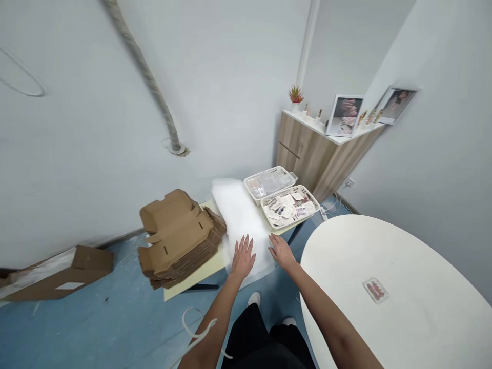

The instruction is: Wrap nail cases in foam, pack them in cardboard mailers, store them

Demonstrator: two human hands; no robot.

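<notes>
where left hand (243, 258) and right hand (282, 251) rest, foam wrap (240, 218) puckers

Matt, rough and smooth finishes
The white foam sheet (240, 220) looks soft and matt, the corrugated cardboard boxes (180, 236) rough, the white plastic basket (290, 207) smooth.

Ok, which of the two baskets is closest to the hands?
The front basket, heaped with small printed cards. The rear basket sits behind it, farther from the hands, and holds mostly clear plastic.
</notes>
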